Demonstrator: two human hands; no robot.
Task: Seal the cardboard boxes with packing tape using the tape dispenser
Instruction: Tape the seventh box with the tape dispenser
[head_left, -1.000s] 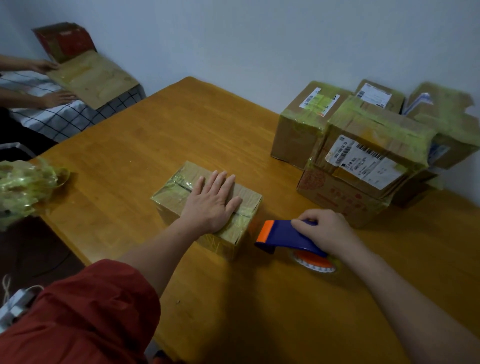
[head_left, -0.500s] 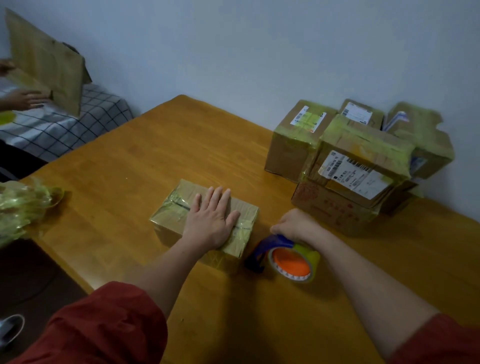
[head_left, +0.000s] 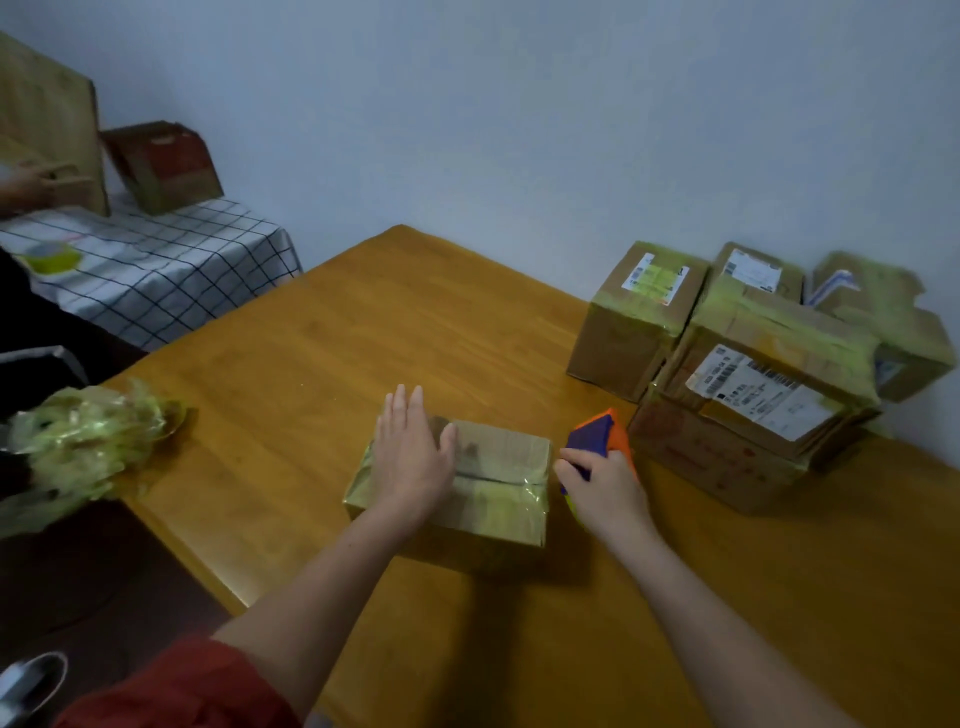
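Note:
A small cardboard box (head_left: 498, 483), wrapped in yellowish tape, lies in the middle of the wooden table (head_left: 322, 364). My left hand (head_left: 413, 457) rests flat on the box's top left part, fingers straight. Just right of the box, my right hand (head_left: 605, 493) grips the blue and orange tape dispenser (head_left: 597, 436), whose nose points up and away. The tape roll is mostly hidden behind my hand.
A stack of several taped boxes (head_left: 753, 374) stands at the right against the wall. A wad of crumpled tape (head_left: 83, 441) lies at the table's left edge. Another person's hand (head_left: 31, 184) holds cardboard (head_left: 47, 119) over a checked cloth (head_left: 156, 265) at far left.
My right hand lifted the dispenser off the table and brought it upright beside the box's right end. My left hand slid toward the box's left side. The camera tilted up.

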